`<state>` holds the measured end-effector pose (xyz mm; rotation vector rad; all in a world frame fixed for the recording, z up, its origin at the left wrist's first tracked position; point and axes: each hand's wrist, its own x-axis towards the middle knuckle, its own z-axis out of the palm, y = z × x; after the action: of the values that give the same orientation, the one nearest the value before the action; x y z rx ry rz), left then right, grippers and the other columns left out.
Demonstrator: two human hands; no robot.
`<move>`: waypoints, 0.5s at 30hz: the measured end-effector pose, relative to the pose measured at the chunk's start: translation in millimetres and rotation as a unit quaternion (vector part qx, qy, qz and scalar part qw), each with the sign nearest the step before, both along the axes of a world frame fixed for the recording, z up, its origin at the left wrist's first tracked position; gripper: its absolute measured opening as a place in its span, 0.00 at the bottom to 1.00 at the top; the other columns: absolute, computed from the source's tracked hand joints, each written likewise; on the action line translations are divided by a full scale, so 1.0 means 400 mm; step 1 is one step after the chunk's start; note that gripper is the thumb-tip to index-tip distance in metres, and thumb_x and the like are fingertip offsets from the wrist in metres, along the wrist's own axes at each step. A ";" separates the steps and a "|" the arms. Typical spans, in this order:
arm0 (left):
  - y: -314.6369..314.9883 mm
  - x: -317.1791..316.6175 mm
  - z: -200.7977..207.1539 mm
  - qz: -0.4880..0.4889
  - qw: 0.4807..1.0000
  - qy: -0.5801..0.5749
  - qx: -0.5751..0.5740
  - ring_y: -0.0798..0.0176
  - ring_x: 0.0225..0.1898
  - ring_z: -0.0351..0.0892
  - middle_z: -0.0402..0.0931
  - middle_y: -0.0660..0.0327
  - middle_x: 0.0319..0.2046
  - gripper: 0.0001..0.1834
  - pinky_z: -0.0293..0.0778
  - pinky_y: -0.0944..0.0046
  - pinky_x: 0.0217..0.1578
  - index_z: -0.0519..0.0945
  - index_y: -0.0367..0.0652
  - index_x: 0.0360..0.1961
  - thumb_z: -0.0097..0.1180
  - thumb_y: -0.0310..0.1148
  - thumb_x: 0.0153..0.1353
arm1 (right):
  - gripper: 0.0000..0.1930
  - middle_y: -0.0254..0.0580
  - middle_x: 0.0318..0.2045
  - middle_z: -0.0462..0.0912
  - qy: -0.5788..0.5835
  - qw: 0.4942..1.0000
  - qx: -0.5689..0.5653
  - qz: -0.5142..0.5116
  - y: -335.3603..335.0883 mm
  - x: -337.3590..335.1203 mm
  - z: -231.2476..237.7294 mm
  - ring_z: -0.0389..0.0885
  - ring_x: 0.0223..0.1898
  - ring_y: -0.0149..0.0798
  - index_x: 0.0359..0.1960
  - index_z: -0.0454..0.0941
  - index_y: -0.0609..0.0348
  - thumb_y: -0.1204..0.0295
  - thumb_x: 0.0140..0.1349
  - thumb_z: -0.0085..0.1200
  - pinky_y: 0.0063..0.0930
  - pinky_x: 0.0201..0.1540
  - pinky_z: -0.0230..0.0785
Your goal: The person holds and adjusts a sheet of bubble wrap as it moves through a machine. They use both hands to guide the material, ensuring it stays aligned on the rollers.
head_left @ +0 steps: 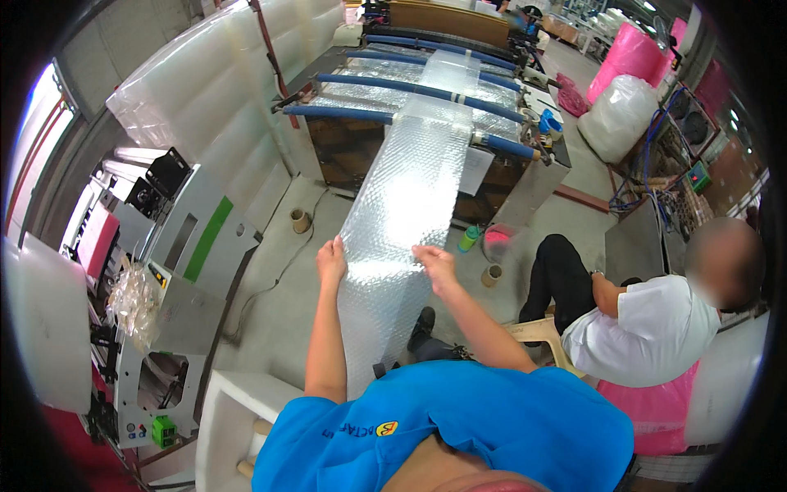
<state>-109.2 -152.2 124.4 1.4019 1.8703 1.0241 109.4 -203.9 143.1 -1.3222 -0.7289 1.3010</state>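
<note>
A long strip of clear bubble wrap (406, 193) runs from a machine with blue rollers (352, 116) down toward my body, its surface shining under the lights. My left hand (330, 261) is closed on the strip's left edge. Across from it, my right hand (437, 267) pinches the strip near its right edge, with thumb and fingers together. Between both hands the wrap lies fairly flat, and its lower part passes down in front of my blue shirt (459, 418). The fingertips beneath the wrap are hidden.
At right a person in a white shirt (656, 328) sits on a chair (545, 336). A grey machine with a green stripe (209, 238) stands left. On the floor are a green bottle (469, 239), cardboard cores (491, 275) and a cable (270, 287). Large wrapped rolls (238, 82) stand behind.
</note>
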 end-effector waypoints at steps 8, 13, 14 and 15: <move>-0.007 0.030 -0.168 -0.009 0.998 0.067 -0.007 0.43 0.28 0.67 0.69 0.45 0.24 0.22 0.62 0.53 0.30 0.68 0.37 0.26 0.34 0.48 0.56 | 0.11 0.27 0.17 0.72 -0.144 0.982 -0.112 0.044 0.030 0.033 -0.158 0.62 0.18 0.20 0.26 0.76 0.59 0.66 0.42 0.59 0.16 0.16 0.53; -0.006 0.055 -0.214 -0.014 0.995 0.088 -0.052 0.42 0.27 0.67 0.68 0.44 0.22 0.21 0.62 0.53 0.28 0.67 0.37 0.25 0.36 0.47 0.56 | 0.09 0.29 0.15 0.70 -0.163 0.977 -0.127 0.047 0.052 0.059 -0.260 0.62 0.16 0.21 0.22 0.76 0.58 0.66 0.42 0.59 0.15 0.18 0.55; -0.004 0.053 -0.228 -0.018 0.994 0.099 -0.052 0.42 0.26 0.67 0.68 0.44 0.21 0.21 0.62 0.53 0.27 0.66 0.37 0.25 0.36 0.47 0.55 | 0.09 0.29 0.15 0.70 -0.169 0.977 -0.121 0.045 0.054 0.058 -0.270 0.62 0.16 0.22 0.21 0.76 0.58 0.66 0.42 0.59 0.15 0.18 0.55; 0.002 0.053 -0.243 -0.025 0.994 0.095 -0.051 0.42 0.26 0.67 0.68 0.44 0.21 0.20 0.62 0.52 0.27 0.66 0.37 0.25 0.37 0.47 0.55 | 0.09 0.30 0.15 0.71 -0.172 0.978 -0.111 0.045 0.053 0.060 -0.280 0.63 0.17 0.22 0.22 0.76 0.58 0.66 0.42 0.59 0.16 0.20 0.56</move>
<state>-88.0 -151.3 27.3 1.5232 1.9817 0.7824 133.4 -182.6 31.0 -1.7405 -0.9090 1.2663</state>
